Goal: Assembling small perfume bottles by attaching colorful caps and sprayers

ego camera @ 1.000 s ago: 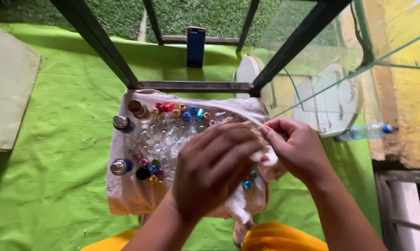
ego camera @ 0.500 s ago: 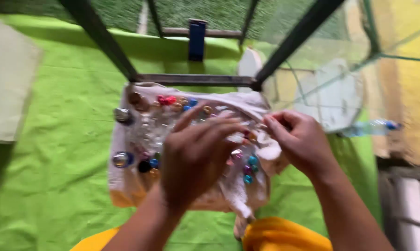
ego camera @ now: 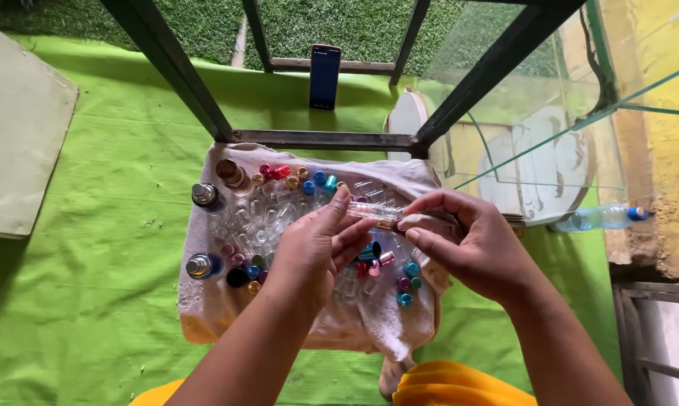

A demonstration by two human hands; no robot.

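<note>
A small clear glass vial (ego camera: pixel 372 212) is held level between both hands above a white towel (ego camera: pixel 227 316). My left hand (ego camera: pixel 317 252) pinches the vial's left end with thumb and fingers. At the right end, where a small cap sits, my right hand (ego camera: pixel 467 240) grips it. The towel lies on green matting and carries several small clear vials (ego camera: pixel 260 218) and coloured metal caps (ego camera: pixel 407 284) in blue, pink, red and gold. Three larger capped bottles (ego camera: pixel 204 197) stand along the towel's left side.
A dark metal frame (ego camera: pixel 321 138) with glass panes (ego camera: pixel 550 128) rises just beyond the towel. A dark phone (ego camera: pixel 324 75) stands upright behind it. A plastic water bottle (ego camera: pixel 603 218) lies at the right. A grey board (ego camera: pixel 16 135) sits at the left. Yellow cloth (ego camera: pixel 460 383) covers my knees.
My left hand, which covered the middle of the towel, has lifted and drawn back. A clear vial is now held out between the fingertips of both hands.
</note>
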